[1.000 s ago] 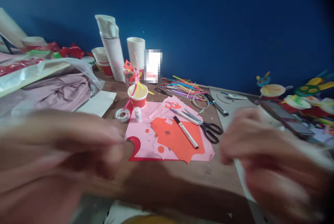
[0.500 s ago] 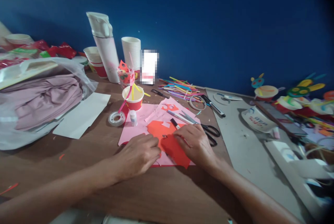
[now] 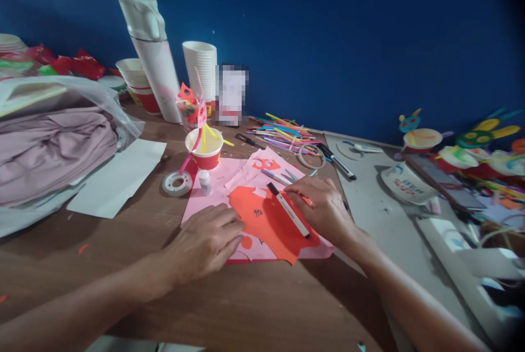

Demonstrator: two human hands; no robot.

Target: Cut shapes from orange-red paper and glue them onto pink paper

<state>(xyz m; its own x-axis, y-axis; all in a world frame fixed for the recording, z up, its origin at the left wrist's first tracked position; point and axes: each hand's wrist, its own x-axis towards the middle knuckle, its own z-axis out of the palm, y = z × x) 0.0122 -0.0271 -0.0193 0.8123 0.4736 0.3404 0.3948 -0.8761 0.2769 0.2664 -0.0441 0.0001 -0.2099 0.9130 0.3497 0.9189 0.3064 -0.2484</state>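
My left hand rests at the lower left of the pink paper, fingers loosely bent, thumb apart, seemingly holding nothing. Just beyond its fingertips lies a small orange paper circle. My right hand is closed, thumb and fingertips bent together over the right edge of an orange paper sheet with small black marks. A bit of orange shows at its fingertips; what it pinches, if anything, cannot be made out. Close by are a capped white marker, lying on the orange sheet, and scissors, whose handles my right hand mostly covers.
Behind the papers stand a small bottle, a tape roll and a paper cup holding yellow strips. Farther back are a tall flask, stacked cups and coloured sticks. A plastic bag fills the left.
My right hand has shifted right, uncovering the whole marker and covering the scissors' handles. My left hand has drawn back left, and the orange circle now shows. The view has shifted slightly.
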